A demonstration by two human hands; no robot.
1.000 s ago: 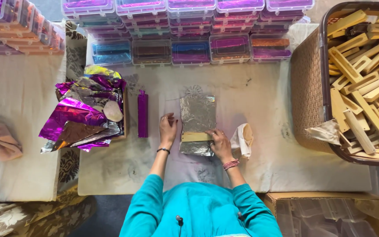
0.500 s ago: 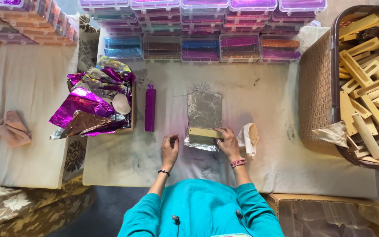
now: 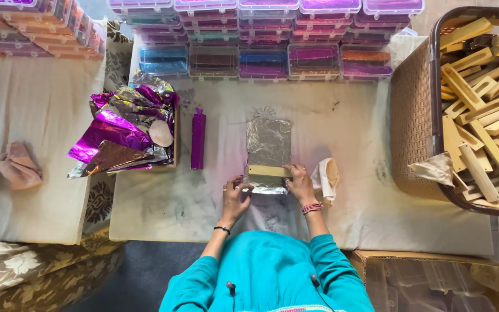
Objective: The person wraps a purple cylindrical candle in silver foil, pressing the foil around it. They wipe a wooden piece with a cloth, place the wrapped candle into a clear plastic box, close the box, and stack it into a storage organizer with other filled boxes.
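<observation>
We're at the bench here, covered in a pale, smudged cloth, and we'll use the silver foil sheet in the middle as our landmark. Well to the right of the foil sits a big brown basket heaped with pale wooden bars. Beyond the foil, along the far edge, are rows of clear boxes with coloured stuff inside. Left of the foil is a crumpled heap of purple and silver foil, then a finished purple-wrapped bar just beside the foil.

What could go wrong, in our view: the foil looks thin and creased, so pulling one side harder could tear it or wrap it crooked, and the bar could slide off square.

The wooden bar lies across the near end of the foil. Our left hand pinches the foil's near left corner, fingers closed on it, just below the bar's left end. Our right hand has its fingers curled onto the bar's right end, touching it. A small cloth lies just right of that hand.
</observation>
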